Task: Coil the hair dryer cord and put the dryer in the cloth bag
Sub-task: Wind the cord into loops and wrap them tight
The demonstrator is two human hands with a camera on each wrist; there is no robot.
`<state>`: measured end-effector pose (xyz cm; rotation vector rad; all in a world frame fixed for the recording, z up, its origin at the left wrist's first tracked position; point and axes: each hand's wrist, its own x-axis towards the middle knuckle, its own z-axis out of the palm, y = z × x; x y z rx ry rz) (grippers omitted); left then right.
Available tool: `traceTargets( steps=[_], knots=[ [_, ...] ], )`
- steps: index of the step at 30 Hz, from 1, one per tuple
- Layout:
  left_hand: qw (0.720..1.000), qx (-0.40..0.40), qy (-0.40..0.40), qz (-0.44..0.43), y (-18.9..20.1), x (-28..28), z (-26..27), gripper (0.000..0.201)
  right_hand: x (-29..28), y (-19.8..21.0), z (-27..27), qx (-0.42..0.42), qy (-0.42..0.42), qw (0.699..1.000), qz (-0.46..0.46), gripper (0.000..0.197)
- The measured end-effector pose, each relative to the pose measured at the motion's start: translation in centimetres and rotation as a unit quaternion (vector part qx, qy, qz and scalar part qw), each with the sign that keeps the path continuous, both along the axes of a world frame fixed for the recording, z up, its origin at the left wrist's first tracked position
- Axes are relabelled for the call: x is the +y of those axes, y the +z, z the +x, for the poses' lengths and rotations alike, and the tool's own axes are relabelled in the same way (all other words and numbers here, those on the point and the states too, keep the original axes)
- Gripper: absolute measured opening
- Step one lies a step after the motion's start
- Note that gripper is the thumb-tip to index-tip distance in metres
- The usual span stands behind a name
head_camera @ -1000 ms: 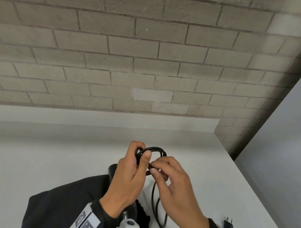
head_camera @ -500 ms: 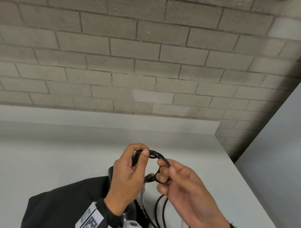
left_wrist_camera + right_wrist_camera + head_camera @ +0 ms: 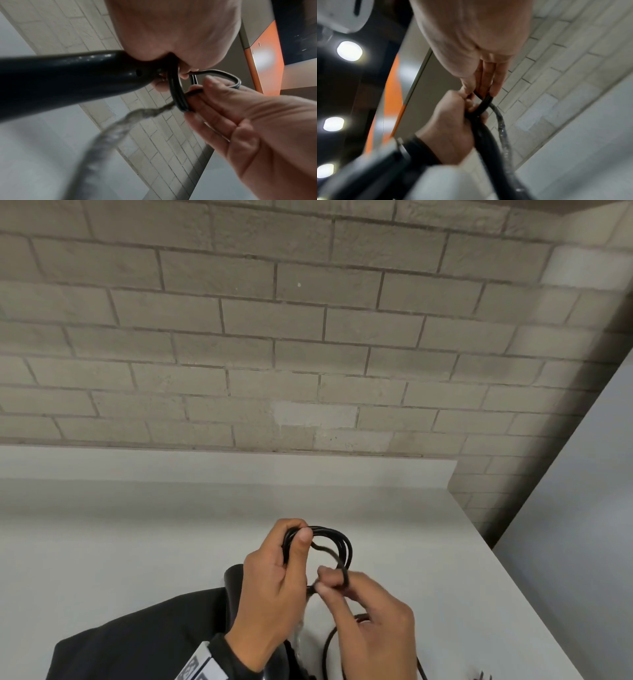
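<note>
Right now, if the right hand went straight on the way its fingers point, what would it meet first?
The left hand: the right hand points at it across the cord coil both hold. Depth is unclear.

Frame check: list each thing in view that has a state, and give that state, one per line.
cord: partly coiled into loops, the rest trailing down to the table.
hair dryer: handle gripped, not in the bag.
cloth bag: lying flat on the white table.
plug: unplugged, lying on the table.
left hand: holds the coil and dryer handle.
right hand: pinches the cord loops.
</note>
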<state>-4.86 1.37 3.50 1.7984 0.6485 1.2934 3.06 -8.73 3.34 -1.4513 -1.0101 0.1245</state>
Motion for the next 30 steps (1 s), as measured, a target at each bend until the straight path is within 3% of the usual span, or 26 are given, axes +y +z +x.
traceTargets(
  steps=[3, 6, 7, 10, 14, 16, 18, 21, 23, 27, 30],
  knots=[
    [1.0, -0.006, 0.0, 0.008, -0.5, 0.3, 0.2, 0.035, -0.2, 2.0, 0.6, 0.249, 0.07, 0.966, 0.008, 0.021],
    [1.0, -0.002, 0.006, 0.017, -0.6, 0.2, 0.3, 0.033, -0.6, 3.7, 1.8, 0.437, 0.164, 0.884, 0.013, 0.05],
    [1.0, 0.002, 0.012, 0.022, -0.5, 0.3, 0.3, 0.029, -0.8, 4.1, 2.0, 0.48, 0.183, 0.858, 0.012, 0.049],
    [0.998, 0.015, 0.03, 0.045, -0.2, 0.4, 0.3, 0.019, -1.6, 5.1, 2.6, 0.549, 0.232, 0.803, 0.01, 0.053],
    [0.998, 0.019, 0.04, 0.055, -0.2, 0.3, 0.5, 0.017, -2.5, 4.9, 3.4, 0.566, 0.256, 0.783, 0.005, 0.075],
    [0.997, 0.022, 0.041, 0.055, -0.3, 0.3, 0.6, 0.017, -2.6, 4.3, 3.3, 0.538, 0.26, 0.802, 0.013, 0.077],
    [0.997, 0.023, 0.042, 0.053, -0.3, 0.4, 0.6, 0.018, -2.3, 2.9, 3.3, 0.461, 0.26, 0.848, 0.025, 0.076],
    [0.998, 0.025, 0.035, 0.047, -0.1, 0.2, 0.8, 0.016, -1.4, 0.1, 3.0, 0.261, 0.265, 0.928, 0.022, 0.05],
    [0.999, 0.019, 0.022, 0.025, 0.0, -0.1, 0.8, 0.017, -1.0, -1.6, 2.8, 0.148, 0.237, 0.96, 0.015, 0.035],
    [1.0, 0.011, 0.002, 0.007, 0.1, -0.4, 0.7, 0.013, -0.3, -3.1, 2.3, 0.003, 0.116, 0.993, 0.018, 0.029],
    [0.999, 0.019, 0.009, 0.037, -0.2, -0.5, 0.8, 0.01, 0.2, -3.3, 2.3, -0.134, 0.054, 0.989, 0.03, 0.029]
  ],
)
